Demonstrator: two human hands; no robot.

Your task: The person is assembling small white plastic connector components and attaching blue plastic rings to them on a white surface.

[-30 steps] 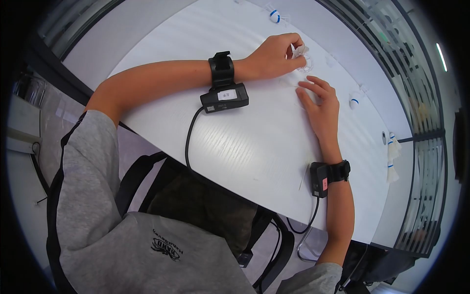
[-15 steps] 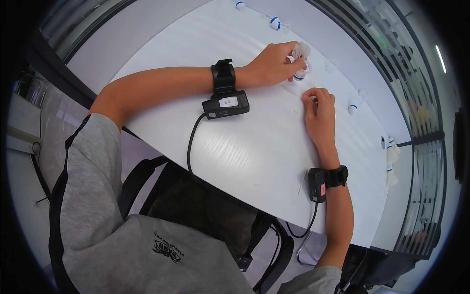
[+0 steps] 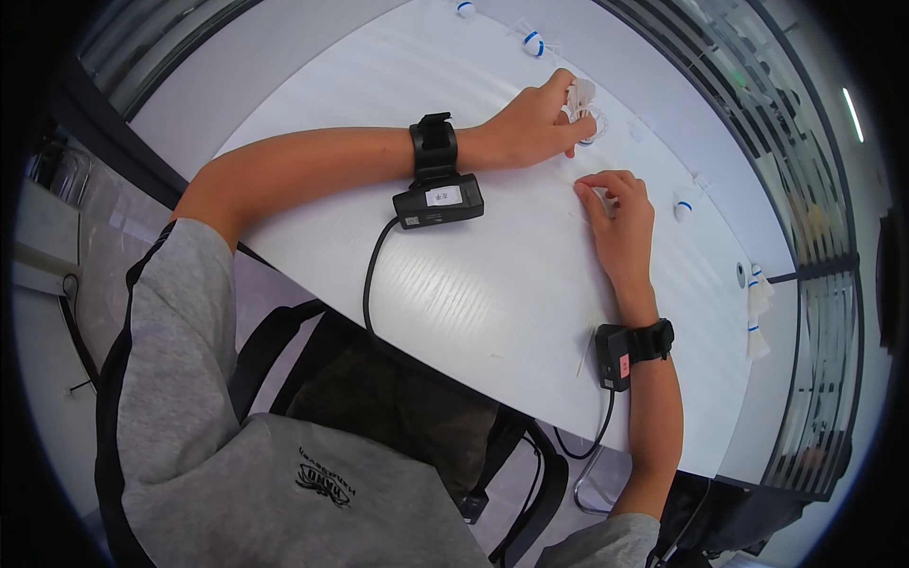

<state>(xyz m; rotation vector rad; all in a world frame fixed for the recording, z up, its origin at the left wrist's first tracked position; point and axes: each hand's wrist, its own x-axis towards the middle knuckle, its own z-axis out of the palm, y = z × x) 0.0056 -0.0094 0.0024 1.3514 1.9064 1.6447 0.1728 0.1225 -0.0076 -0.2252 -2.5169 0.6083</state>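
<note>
My left hand [image 3: 538, 121] is closed around a white shuttlecock [image 3: 582, 95] near the far edge of the table. Its pale feathers show between the thumb and fingers, while the base is partly hidden by the hand. Just below and to the right, my right hand [image 3: 623, 204] hovers close to the tabletop, thumb and forefinger pinched together. Whatever lies between those fingertips is too small to make out. A blue-banded shuttlecock base [image 3: 683, 209] lies to the right of my right hand.
The white table [image 3: 445, 284] bears a blue-banded shuttlecock base with bare shafts [image 3: 534, 44] and another base [image 3: 465, 9] at the far side. Feathered shuttlecocks [image 3: 759, 293] lie at the right edge. A thin pale strip [image 3: 584, 350] rests beside my right wrist device [image 3: 614, 358].
The shuttlecock has turned in my left hand, and its blue-banded base shows less than before. My right hand has shifted slightly left, its fingertips pointing more toward the left.
</note>
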